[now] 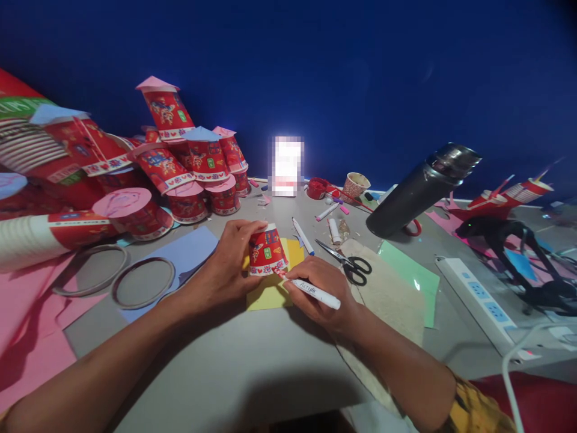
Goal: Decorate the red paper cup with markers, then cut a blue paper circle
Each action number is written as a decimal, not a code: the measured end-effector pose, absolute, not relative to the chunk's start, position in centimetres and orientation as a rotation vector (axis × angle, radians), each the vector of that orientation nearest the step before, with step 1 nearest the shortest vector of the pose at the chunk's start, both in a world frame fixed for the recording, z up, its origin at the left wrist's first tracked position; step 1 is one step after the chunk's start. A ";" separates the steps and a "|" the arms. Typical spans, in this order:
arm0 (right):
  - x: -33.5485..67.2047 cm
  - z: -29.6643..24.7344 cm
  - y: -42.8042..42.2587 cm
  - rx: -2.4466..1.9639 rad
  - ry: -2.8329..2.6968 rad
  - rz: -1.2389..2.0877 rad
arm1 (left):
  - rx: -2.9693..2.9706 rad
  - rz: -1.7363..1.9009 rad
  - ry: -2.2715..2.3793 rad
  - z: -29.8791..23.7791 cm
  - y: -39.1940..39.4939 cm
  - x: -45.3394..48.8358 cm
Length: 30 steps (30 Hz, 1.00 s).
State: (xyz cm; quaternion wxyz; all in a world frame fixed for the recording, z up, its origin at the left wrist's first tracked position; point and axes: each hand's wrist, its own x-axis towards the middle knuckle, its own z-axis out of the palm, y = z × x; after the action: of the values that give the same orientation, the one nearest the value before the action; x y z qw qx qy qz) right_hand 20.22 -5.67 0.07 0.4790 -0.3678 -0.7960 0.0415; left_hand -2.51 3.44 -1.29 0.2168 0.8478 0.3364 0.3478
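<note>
A small red paper cup [267,249] stands upside down on a yellow sheet of paper [270,291]. My left hand [229,258] is closed around the cup from the left, fingers over its top. My right hand [318,288] grips a white marker [311,290], whose tip touches the cup's rim at the lower right.
A heap of red cups [180,162] with paper lids fills the back left. Two rings [142,282] lie on blue and pink paper. Scissors [349,264], loose markers [303,236], a dark flask [417,192], green paper [410,273] and a power strip [478,300] lie to the right.
</note>
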 end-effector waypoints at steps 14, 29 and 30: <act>21.2 0.6 -6.1 -1.036 -1.768 0.031 | 2.131 0.952 0.998 -1.7 3.7 -2.5; 21.8 0.2 -5.4 -1.061 -1.715 0.028 | 2.097 0.951 1.044 -0.9 3.8 -2.5; 22.0 0.0 -5.3 -1.077 -1.708 0.028 | 2.107 0.947 1.044 -0.9 3.9 -2.6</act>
State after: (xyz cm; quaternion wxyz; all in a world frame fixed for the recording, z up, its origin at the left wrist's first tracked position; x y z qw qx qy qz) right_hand 21.98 -5.29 0.03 0.5322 -0.4516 -0.7160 0.0119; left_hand -2.59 3.86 -0.88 0.2988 0.7931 0.3931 0.3566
